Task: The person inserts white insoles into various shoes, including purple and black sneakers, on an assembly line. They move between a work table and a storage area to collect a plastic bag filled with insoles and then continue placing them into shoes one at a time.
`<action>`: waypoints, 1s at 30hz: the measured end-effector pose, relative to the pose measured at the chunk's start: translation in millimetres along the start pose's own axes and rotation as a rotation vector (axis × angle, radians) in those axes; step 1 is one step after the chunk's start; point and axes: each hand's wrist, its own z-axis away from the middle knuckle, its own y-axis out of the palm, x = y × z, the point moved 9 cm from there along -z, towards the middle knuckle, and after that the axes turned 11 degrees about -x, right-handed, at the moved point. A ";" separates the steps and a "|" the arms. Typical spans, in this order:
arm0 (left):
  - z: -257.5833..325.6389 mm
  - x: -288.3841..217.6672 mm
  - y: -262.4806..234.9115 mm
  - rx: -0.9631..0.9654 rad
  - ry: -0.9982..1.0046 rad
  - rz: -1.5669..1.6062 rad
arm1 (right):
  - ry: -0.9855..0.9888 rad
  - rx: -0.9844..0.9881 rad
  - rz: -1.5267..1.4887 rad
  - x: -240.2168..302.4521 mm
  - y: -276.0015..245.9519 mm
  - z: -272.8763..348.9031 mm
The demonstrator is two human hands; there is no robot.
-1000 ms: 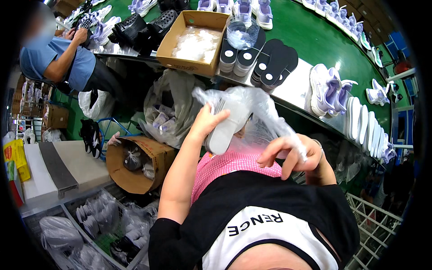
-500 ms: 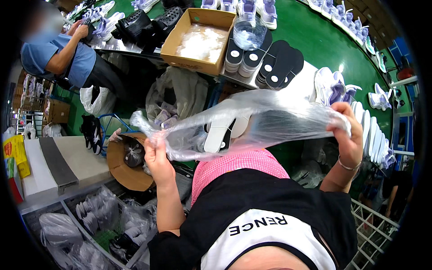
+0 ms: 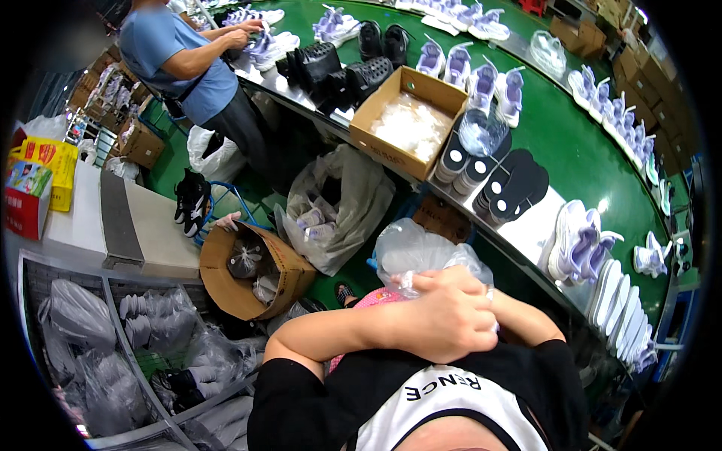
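Note:
A clear plastic bag (image 3: 425, 246) is bunched up in front of my chest, its loose part puffed out beyond my hands. My left hand (image 3: 459, 325) is closed, its forearm crossing from the left, with a bit of whitish film showing at its fingers. Behind it, partly covered, my right hand (image 3: 450, 279) is closed too and pinches gathered plastic near its fingertips. The two hands overlap and touch. Whatever lies inside the bag cannot be made out.
A metal-edged green bench (image 3: 553, 98) carries a carton (image 3: 391, 154) of clear plastic, black insoles (image 3: 515, 184), a clear tub (image 3: 483, 131) and lilac-white shoes (image 3: 577, 244). On the floor are an open carton (image 3: 297, 278) and a large sack (image 3: 342, 188). A person (image 3: 184, 64) handles shoes at left.
My hands have come together from holding the bag stretched wide, and the bag is now bunched. The view has swung, so bench and cartons sit differently. Pale insoles no longer show at the bag.

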 end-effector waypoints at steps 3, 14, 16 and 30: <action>-6.9 31.9 -35.2 -0.306 -0.236 -0.029 | 0.191 -0.379 -0.532 -22.4 -17.8 2.3; 131.8 122.1 37.9 -0.434 -1.226 1.058 | 0.733 -0.316 -0.709 -53.2 -23.4 27.6; 133.8 127.1 17.4 -0.415 -1.132 0.475 | 0.762 -0.346 -0.748 -47.1 -21.5 21.2; 126.7 96.5 8.2 -0.499 -0.818 -0.137 | 0.643 -0.457 -0.666 -41.3 -27.5 6.4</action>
